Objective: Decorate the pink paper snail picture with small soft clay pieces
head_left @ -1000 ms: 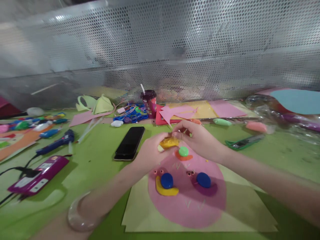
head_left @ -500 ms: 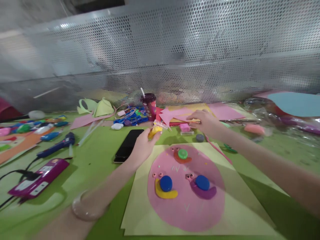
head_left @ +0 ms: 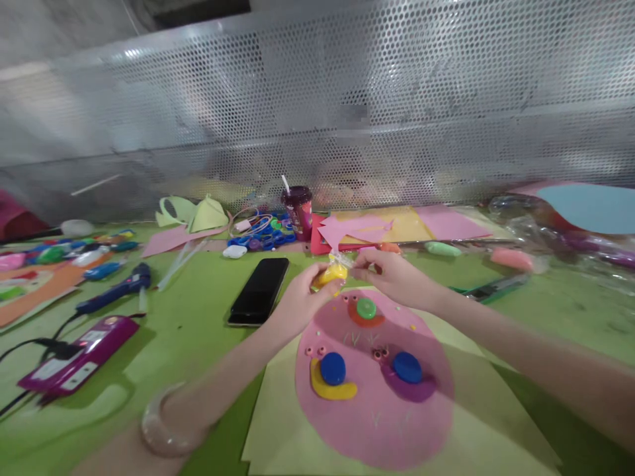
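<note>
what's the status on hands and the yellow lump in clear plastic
Left hand holding yellow lump. Right hand at clear plastic, grip unclear. Black rectangular phone left of yellow lump.

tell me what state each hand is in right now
Left hand: closed, holding the yellow lump.
Right hand: curled at the clear wrapper; whether its grip is closed on it cannot be told.

The yellow packet (head_left: 337, 272) is partly hidden, and the blue sheet (head_left: 590, 206) runs off the right edge.
</note>
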Demonstrator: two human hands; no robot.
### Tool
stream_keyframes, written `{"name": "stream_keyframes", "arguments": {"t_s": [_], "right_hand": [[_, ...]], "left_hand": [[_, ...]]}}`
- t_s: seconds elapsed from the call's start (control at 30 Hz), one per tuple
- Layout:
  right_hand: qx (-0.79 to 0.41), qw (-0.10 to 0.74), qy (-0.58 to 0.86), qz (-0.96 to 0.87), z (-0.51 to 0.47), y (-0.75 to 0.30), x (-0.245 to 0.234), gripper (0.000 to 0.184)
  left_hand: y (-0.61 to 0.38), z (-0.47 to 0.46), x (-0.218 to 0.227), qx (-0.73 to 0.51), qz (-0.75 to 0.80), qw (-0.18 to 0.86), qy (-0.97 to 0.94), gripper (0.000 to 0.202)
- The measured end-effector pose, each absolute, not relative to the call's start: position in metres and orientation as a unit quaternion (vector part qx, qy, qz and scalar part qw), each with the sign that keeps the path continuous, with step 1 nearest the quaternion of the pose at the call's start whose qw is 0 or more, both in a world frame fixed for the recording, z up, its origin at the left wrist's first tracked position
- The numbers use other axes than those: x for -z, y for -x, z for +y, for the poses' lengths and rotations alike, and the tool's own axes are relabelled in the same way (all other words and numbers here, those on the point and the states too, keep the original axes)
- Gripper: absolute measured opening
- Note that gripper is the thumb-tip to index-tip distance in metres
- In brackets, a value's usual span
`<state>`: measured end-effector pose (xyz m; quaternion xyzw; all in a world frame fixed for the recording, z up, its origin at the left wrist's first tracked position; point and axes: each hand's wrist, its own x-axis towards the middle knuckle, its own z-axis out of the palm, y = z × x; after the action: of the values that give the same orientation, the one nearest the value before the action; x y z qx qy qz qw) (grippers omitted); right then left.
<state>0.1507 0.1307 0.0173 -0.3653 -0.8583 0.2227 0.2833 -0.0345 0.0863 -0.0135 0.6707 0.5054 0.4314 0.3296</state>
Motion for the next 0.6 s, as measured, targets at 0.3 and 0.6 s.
{"name": "stream_keyframes", "arguments": {"t_s": [0.3,0.6], "right_hand": [[-0.272,0.303,0.346,-0.845,0.1299,-0.1506,-0.0171,0.017],[-0.282,0.317,0.358,-0.832,0.1267,-0.1467,-0.0163,0.021]], "left_hand": [[0.0361,0.0846,0.0151,-0.419,0.508,0.327,-0.678,0.029],[0.0353,0.0864,0.0212,-0.407,0.501,0.342,-0.683,0.042]]}}
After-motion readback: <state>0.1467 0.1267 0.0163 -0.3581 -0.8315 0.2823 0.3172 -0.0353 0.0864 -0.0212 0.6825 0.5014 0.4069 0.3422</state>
